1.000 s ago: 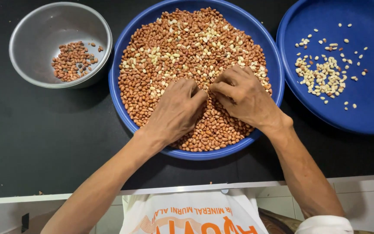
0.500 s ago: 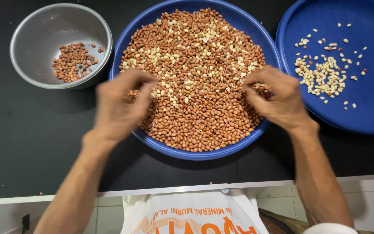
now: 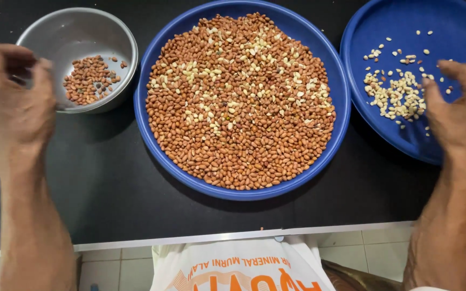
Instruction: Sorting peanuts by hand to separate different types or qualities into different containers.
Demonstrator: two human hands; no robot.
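Black counter (image 3: 109, 188), matt, carrying three vessels in a row. Centre: large blue basin (image 3: 336, 108), round and shallow, filled nearly to its rim with red-skinned peanuts (image 3: 233, 140) in a flat layer, pale skinless kernels scattered through the upper half; its central position puts the mixed stock within equal reach of both hands. Left: grey metal bowl (image 3: 114, 32), just beside the basin, holding a small heap of red-skinned nuts (image 3: 86, 81) on its floor. Right: second blue basin (image 3: 449, 27), partly out of frame, holding a loose patch of pale kernels (image 3: 395, 94); the two side vessels appear to keep separated kinds apart from the main lot. Left hand (image 3: 14, 91): raised over the near left edge of the metal bowl, forearm rising from the lower frame, fingers curled inward toward the thumb; motion blur hides whether the grip encloses any nuts, so that cannot be told. Right hand (image 3: 462, 110): raised over the near edge of the right basin, just beside the pale kernels, fingers bent and thumb spread in a loose, half-open grip; nothing visible in it, though blur leaves this uncertain. Foreground: white garment with orange print (image 3: 238, 269), against the counter's pale front edge.
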